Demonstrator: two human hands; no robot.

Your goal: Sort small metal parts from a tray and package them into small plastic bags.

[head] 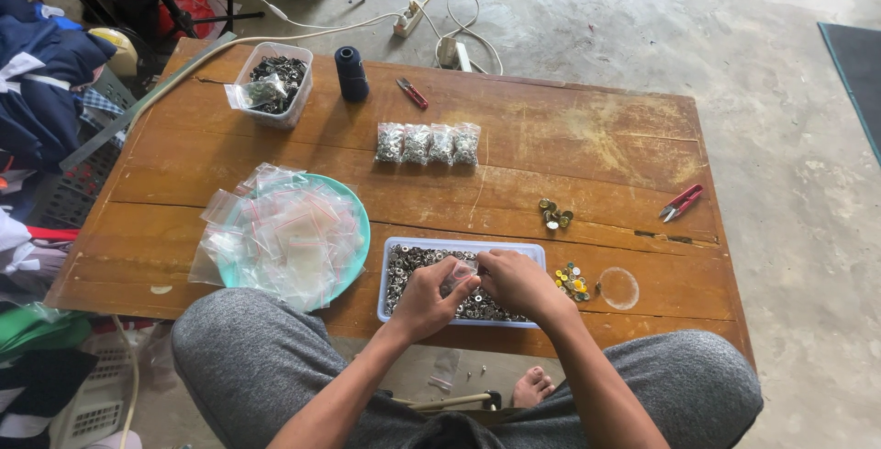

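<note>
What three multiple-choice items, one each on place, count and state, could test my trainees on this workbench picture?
1. Where does the dark blue thread spool stand?
A. far edge of the wooden table
B. in the round teal tray
C. on the floor

2. How many filled small clear bags lie in the row mid-table?
A. two
B. four
C. seven

3. What are the hands doing?
A. resting on knees
B. holding scissors
C. left hand and right hand together over the pale blue box of metal buttons

Answers: 1 A, beside the clear tub; 2 B, four side by side; 3 C, both above the box.
</note>
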